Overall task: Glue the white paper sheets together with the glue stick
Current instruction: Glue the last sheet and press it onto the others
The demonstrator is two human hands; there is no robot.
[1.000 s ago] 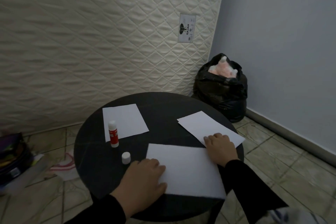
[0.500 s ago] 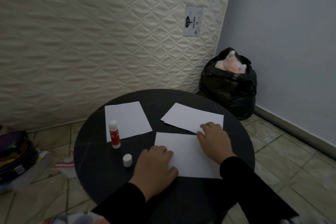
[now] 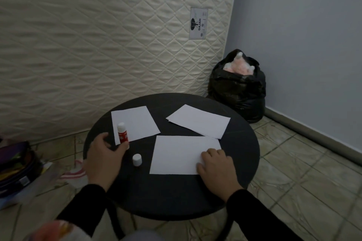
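Left hand (image 3: 103, 156) fingers curl, still open, around the uncapped glue stick (image 3: 122, 135); right hand (image 3: 215, 168) fingers lie flat, steadying the paper sheet (image 3: 180, 154) for gluing.

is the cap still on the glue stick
No, the white cap stands alone on the table, apart from the upright glue stick.

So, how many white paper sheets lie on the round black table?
3: one far left behind the glue stick, one far right, one near, under the right hand. The far-right one may hide another.
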